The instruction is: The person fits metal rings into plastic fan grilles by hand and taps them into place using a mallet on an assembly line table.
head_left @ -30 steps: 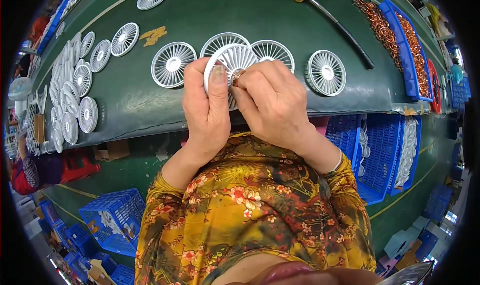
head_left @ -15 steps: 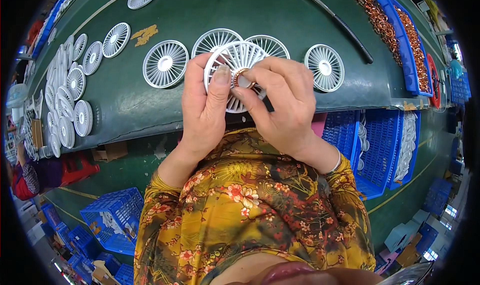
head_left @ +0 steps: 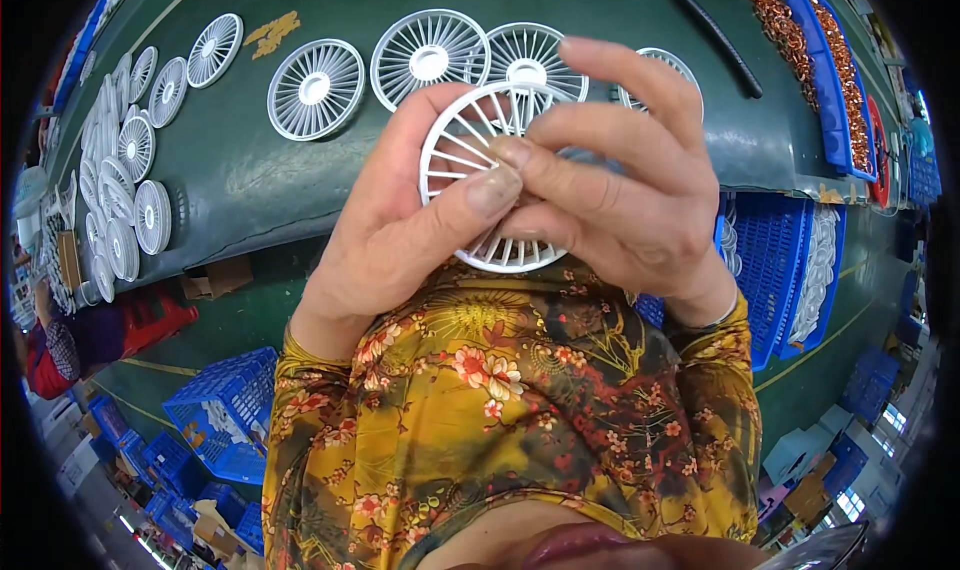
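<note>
White fan grille [head_left: 470,155] pinched in both hands' grip, blue tray [head_left: 812,65] holding copper parts [head_left: 775,15], blue crate [head_left: 780,260]

Both hands bare, no gloves. Left grip [head_left: 400,240]: no ring or band visible; thumbnail short with a dull, smudged look. Right grip [head_left: 620,190]: thin dark band at the wrist, right at the cuff. Long-sleeved top [head_left: 500,430], mustard yellow ground, dense floral print: pink-red and cream blossoms, dark brown fan and leaf shapes, fine line work. Sleeves reach both wrists, cuffs plain, same print as the body.
</note>
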`<state>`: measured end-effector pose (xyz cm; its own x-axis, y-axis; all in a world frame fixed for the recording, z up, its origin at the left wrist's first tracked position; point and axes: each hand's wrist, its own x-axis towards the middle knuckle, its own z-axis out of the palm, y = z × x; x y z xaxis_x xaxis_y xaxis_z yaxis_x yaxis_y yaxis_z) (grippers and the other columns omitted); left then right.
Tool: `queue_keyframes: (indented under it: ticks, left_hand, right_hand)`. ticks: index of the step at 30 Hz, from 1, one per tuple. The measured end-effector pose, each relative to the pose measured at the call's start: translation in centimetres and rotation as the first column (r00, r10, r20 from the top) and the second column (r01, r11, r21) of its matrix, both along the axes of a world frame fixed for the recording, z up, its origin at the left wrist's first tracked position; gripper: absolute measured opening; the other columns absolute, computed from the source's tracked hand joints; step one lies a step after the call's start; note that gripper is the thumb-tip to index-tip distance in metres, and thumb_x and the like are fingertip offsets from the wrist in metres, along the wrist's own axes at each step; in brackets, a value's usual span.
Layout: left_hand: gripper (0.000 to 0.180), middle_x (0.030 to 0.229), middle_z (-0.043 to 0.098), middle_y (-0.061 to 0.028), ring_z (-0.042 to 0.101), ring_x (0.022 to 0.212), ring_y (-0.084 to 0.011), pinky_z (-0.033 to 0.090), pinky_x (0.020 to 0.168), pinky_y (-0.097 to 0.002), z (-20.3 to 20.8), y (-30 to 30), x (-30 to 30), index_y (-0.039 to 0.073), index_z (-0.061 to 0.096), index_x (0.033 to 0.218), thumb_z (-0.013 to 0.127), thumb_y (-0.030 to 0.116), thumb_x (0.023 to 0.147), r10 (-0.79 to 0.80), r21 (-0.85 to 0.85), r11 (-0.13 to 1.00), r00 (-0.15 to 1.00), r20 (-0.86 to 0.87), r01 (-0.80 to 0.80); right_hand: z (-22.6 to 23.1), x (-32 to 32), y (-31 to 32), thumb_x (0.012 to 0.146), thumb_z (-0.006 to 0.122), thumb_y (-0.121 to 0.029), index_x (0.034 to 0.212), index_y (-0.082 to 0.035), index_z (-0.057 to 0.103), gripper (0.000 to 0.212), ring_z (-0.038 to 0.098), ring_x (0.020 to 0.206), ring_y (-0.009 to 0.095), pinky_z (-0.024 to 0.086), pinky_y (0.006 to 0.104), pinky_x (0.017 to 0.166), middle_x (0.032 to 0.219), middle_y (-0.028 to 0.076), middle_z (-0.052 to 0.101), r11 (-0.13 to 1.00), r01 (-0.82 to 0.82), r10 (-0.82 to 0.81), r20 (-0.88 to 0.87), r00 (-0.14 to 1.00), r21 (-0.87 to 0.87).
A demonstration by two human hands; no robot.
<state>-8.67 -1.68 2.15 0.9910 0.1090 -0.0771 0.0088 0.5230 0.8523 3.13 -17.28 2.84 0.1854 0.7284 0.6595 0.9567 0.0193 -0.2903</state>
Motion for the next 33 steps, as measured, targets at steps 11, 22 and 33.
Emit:
queue_keyframes:
  ticks: [11,22,33]
  left_hand:
    - [0.04,0.103,0.059,-0.0163,0.061,0.089,-0.0177,0.052,0.077,-0.0267,-1.8,7.8,0.0,-0.009,0.043,0.122,0.061,0.008,0.091,0.638,0.482,0.236,0.509,0.578,-0.844]
    - [0.036,0.116,0.059,-0.013,0.057,0.103,-0.0185,0.046,0.09,-0.0307,-6.8,12.7,-2.0,-0.001,0.05,0.127,0.059,0.009,0.093,0.688,0.769,-0.31,0.427,0.587,-0.559]
    - [0.028,0.119,0.061,-0.0158,0.053,0.113,-0.0292,0.04,0.096,-0.0386,-7.3,13.7,-2.7,0.002,0.062,0.116,0.058,0.015,0.092,0.538,0.91,-0.226,0.734,0.414,-0.348]
  right_hand:
    - [-6.8,-0.5,-0.2,0.077,0.073,-0.022,0.119,-0.006,0.061,0.047,0.066,0.088,0.021,0.051,0.0305,0.072,0.104,0.008,0.068,0.972,-0.234,0.226,-0.214,0.95,-0.012]
    - [-6.6,0.5,-2.2,0.071,0.077,-0.005,0.086,-0.004,0.07,0.017,0.062,0.062,0.019,0.045,0.0293,0.057,0.068,0.005,0.063,0.988,-0.073,0.114,-0.333,0.936,0.133]
    - [-4.8,15.6,-10.7,0.081,0.067,-0.017,0.096,-0.006,0.069,0.019,0.065,0.083,0.027,0.052,0.0337,0.073,0.096,0.013,0.067,0.491,0.871,-0.838,-0.271,0.474,0.007]
